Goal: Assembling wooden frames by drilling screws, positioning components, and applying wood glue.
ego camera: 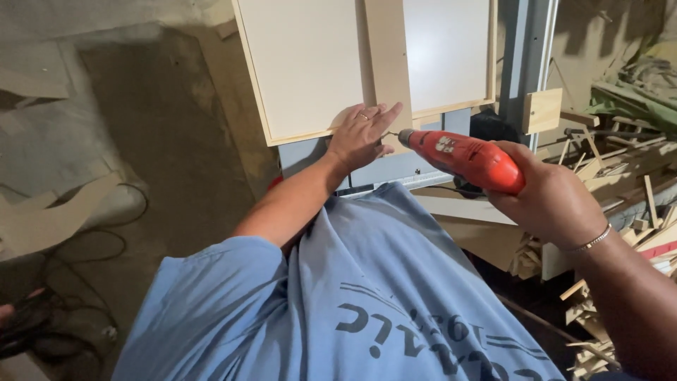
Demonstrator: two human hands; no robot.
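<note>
We hold the panel [303, 67] flat with our left hand [361, 134], fingers spread and pressed on the pale centre strip [386, 63] near the panel's lower edge, at about 12 o'clock from our chest. Our right hand [557, 201] is clenched around the red drill [469, 159], which lies at 2 o'clock and points left, its bit touching the strip just beside our left fingertips. We judge the fixing is only starting: the strip is laid in place between the two white fields, the frame [250, 77] is already around them, but we cannot tell whether any screw is in yet. Wood offcuts [620, 233] lie at 4 o'clock.
</note>
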